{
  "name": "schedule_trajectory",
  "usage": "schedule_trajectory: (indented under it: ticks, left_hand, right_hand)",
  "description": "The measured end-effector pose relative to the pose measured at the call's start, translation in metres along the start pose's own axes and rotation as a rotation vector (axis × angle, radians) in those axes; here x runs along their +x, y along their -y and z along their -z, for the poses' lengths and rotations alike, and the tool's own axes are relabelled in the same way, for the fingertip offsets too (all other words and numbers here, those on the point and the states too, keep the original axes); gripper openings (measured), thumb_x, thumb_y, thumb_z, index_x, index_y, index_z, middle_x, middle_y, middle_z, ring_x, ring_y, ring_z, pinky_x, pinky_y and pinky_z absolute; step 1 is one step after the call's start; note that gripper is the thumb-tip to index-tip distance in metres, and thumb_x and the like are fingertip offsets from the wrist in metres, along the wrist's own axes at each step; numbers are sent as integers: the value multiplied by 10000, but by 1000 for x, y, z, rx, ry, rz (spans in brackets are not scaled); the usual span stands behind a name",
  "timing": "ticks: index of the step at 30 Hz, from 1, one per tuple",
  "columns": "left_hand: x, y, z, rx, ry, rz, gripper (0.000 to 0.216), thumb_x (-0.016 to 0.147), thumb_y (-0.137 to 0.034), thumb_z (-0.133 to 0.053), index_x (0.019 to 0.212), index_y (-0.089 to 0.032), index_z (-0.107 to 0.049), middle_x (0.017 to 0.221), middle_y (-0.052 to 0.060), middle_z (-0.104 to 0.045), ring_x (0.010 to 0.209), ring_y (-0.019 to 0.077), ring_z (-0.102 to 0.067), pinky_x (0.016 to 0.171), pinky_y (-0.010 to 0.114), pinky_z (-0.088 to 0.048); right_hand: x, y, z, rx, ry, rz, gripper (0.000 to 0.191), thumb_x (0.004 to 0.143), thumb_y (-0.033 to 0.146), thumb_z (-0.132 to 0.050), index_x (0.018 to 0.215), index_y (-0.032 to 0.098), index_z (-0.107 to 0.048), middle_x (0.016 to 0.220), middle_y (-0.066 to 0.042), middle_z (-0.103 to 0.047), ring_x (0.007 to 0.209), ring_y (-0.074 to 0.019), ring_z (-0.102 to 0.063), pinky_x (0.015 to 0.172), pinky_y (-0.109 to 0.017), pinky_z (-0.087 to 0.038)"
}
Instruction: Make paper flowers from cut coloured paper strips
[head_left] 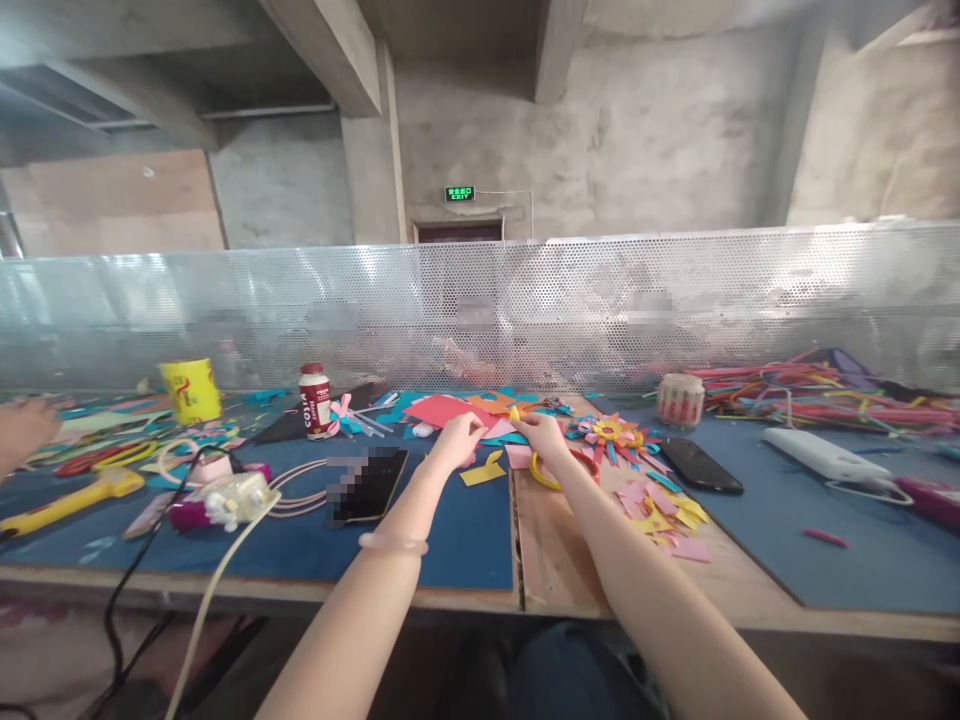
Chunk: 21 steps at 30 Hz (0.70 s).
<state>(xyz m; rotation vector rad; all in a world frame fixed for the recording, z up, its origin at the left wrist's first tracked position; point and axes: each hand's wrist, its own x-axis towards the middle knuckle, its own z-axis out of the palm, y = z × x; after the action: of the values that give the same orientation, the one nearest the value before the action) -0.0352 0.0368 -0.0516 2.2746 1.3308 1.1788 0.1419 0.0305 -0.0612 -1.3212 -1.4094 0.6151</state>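
The right hand (545, 436) pinches a yellow paper piece (514, 413) at its ten o'clock; the left hand (457, 442), grip not determinable, adjoins red paper (437, 408) at its eleven o'clock.

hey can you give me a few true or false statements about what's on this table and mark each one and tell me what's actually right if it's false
1. The right hand has a small yellow paper piece at its fingertips. True.
2. The exit sign glows red. False: its lettering is green.
3. A pale bracelet circles the left forearm. True.
4. The red-and-white bottle lies on its side. False: it stands upright.
5. The yellow container is left of the bottle. True.
6. The short pink stick lies left of the paper flower. False: it lies to the right of it.
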Motion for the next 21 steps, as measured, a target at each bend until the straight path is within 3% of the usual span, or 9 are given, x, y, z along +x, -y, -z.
schedule_trajectory:
  ticks: [3,7,13,21]
  left_hand:
    - [5,1,-3,-133,-50,-15,112,781,-243,-515,797,-160,-589,823,70,-654,793,204,-611,717,293,-451]
    - [5,-9,-4,-354,42,21,170,813,-254,-481,873,-147,-598,866,88,-662,794,203,-629,706,293,-471]
    - [-2,-28,3,-495,79,85,216,794,-309,-527,899,-145,-622,872,87,-676,780,220,-637,557,252,-454]
    - [-2,-27,-1,-602,70,68,323,707,-381,-645,911,-131,-621,820,97,-670,759,209,-632,628,277,-468]
  right_hand:
    - [0,3,1,359,131,-45,335,671,405,-624,854,126,-651,825,-65,-621,774,-184,-557,640,-266,-428]
    - [-6,7,1,665,326,-149,283,604,354,-721,767,136,-643,791,-54,-611,701,-124,-556,615,-225,-428]
    - [-10,8,3,795,412,-193,227,615,310,-736,743,144,-648,730,-18,-605,643,-85,-536,617,-208,-417]
    - [-10,5,-1,838,419,-180,217,591,317,-751,715,169,-651,691,4,-602,599,-78,-515,640,-234,-407]
